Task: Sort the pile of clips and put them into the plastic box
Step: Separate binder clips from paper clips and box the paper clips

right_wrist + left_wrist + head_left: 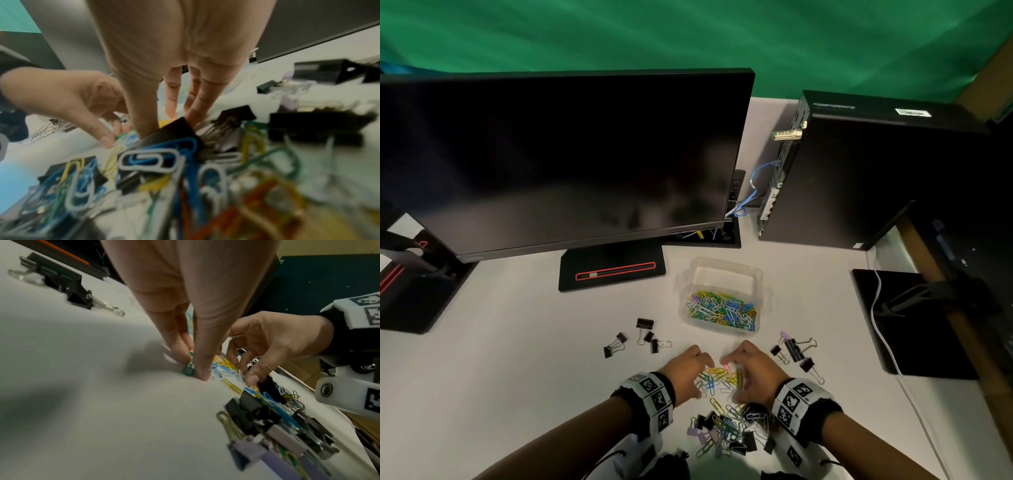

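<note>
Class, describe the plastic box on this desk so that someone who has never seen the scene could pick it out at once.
Start at the big dark monitor; just right of its stand, on the white desk, sits the plastic box. It lies beyond both hands, between two groups of black binder clips. It is the only clear container, and its near end holds coloured paper clips.

The heap of clips [205, 186] nearest the right wrist blurs (colours smear), and the left hand [185, 296] is cropped above.

Both hands, left [686, 372] and right [751, 371], lowered, fingers apparently loosely curled.
</note>
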